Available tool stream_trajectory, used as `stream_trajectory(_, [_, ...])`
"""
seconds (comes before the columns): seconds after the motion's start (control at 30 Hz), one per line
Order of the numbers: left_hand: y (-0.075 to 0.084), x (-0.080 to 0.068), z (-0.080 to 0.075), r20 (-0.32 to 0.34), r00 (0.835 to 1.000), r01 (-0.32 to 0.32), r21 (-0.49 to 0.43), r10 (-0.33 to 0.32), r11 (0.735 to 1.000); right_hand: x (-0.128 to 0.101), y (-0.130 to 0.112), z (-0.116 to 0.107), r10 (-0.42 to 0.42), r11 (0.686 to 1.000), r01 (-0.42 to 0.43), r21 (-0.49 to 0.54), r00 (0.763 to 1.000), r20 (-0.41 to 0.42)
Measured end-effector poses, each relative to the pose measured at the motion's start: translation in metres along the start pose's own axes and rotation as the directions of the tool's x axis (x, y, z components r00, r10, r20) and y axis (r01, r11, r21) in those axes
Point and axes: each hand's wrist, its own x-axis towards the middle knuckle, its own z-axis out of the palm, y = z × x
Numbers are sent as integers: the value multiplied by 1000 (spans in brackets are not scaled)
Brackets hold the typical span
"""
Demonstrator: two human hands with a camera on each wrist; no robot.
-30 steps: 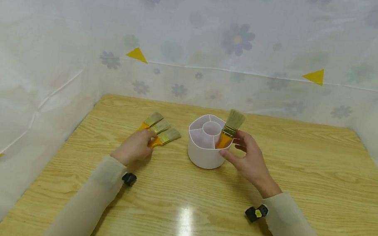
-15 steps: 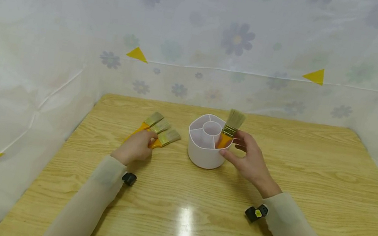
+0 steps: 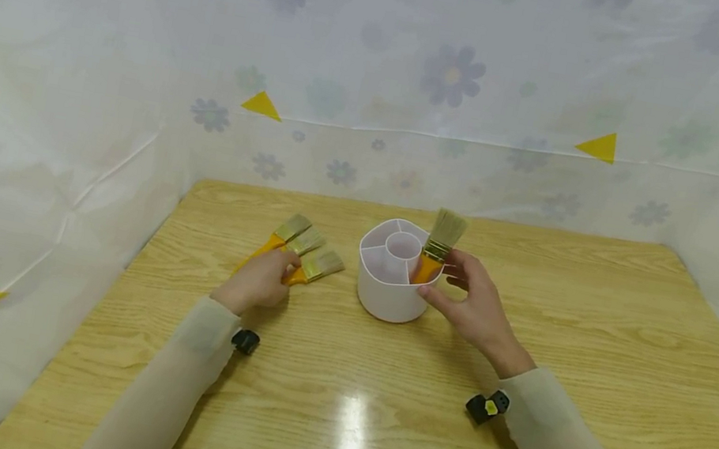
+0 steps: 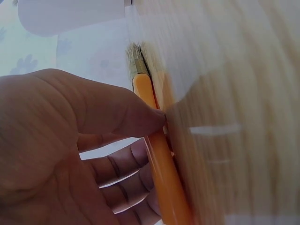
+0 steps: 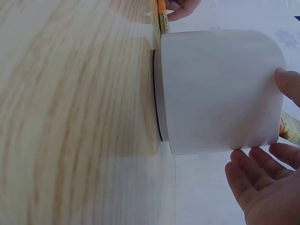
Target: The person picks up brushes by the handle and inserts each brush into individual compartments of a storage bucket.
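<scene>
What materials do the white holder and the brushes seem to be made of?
The white holder looks like matte plastic: smooth, uniform walls with thin moulded dividers. The brushes by the left hand, such as this brush, have glossy orange handles, plastic or lacquered wood, a brass-coloured metal band and pale bristles. The upright brush in the holder looks the same.

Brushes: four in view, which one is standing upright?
The brush in the white holder, bristles up, beside the right hand. The three brushes by the left hand lie flat on the table.
</scene>
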Motion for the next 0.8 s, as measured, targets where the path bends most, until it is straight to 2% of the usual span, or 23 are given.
stream_trajectory(0.4, [1, 0, -1, 17, 1000, 27, -13, -27, 1000, 1, 3, 0, 0, 1000, 0, 5, 1000, -14])
stream_trajectory(0.8, [1, -1, 1, 6, 1000, 8, 3, -8, 1000, 1, 7, 1, -15, 1000, 15, 4, 1000, -20])
